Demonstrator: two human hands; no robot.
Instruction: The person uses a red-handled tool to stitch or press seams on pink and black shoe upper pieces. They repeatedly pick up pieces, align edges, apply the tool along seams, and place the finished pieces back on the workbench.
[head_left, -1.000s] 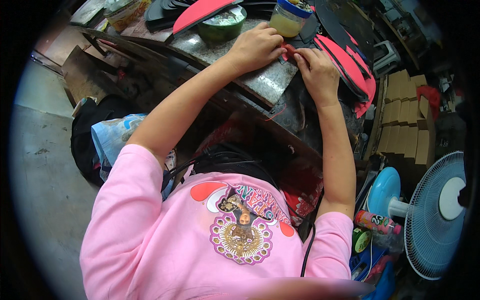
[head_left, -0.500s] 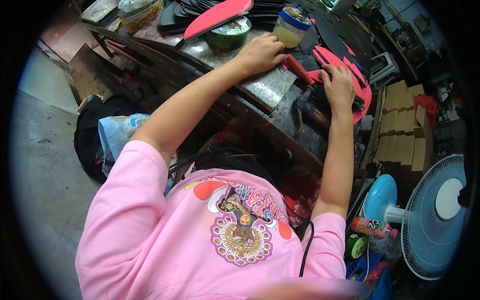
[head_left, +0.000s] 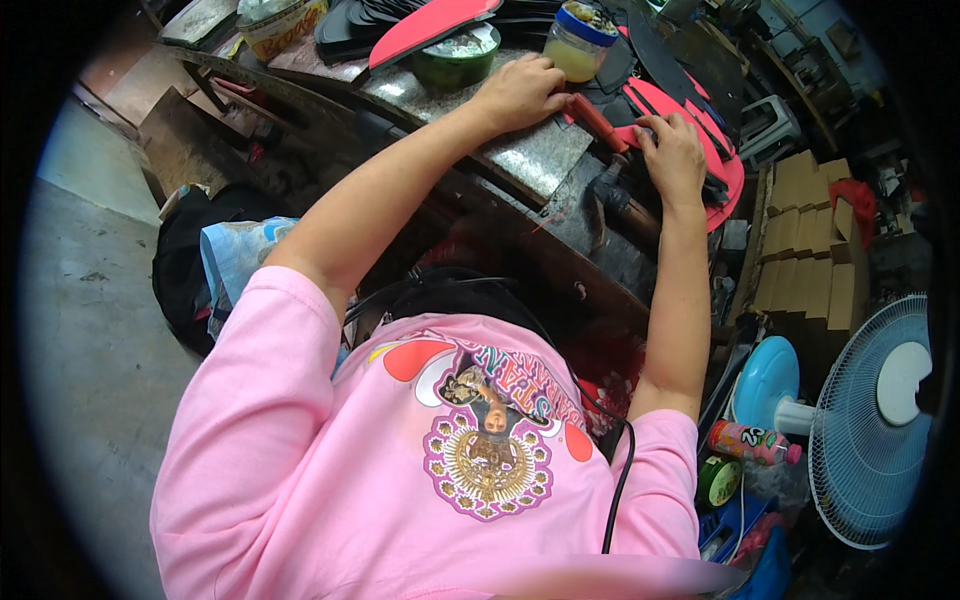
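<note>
My left hand point(head_left: 522, 92) rests at the bench edge with its fingers curled and the thumb against them. Whatever it holds is hidden. Beside its thumb lies a red-orange handle point(head_left: 598, 122), its far end reaching toward my right hand. My right hand point(head_left: 672, 150) is bent, thumb and fingertips pinching the edge of a pink flat piece point(head_left: 628, 134). Under and beyond that hand lie pink sole-shaped pieces point(head_left: 727, 200) with black ones among them. Just past my left hand stands a clear jar point(head_left: 576, 52) with a blue rim and yellowish contents.
A green tub point(head_left: 455, 68) and a large pink sole-shaped piece point(head_left: 430, 30) sit left of the jar, before stacked black pieces point(head_left: 350, 35). A dark tool point(head_left: 630, 212) lies near the bench edge. Right are brown cartons point(head_left: 800, 245) and a blue-white fan point(head_left: 870, 420).
The right hand's fingertips have lifted and drawn back slightly, with more of the pink piece showing by them. The left hand stays nearly in place. The whole view has shifted a little.
</note>
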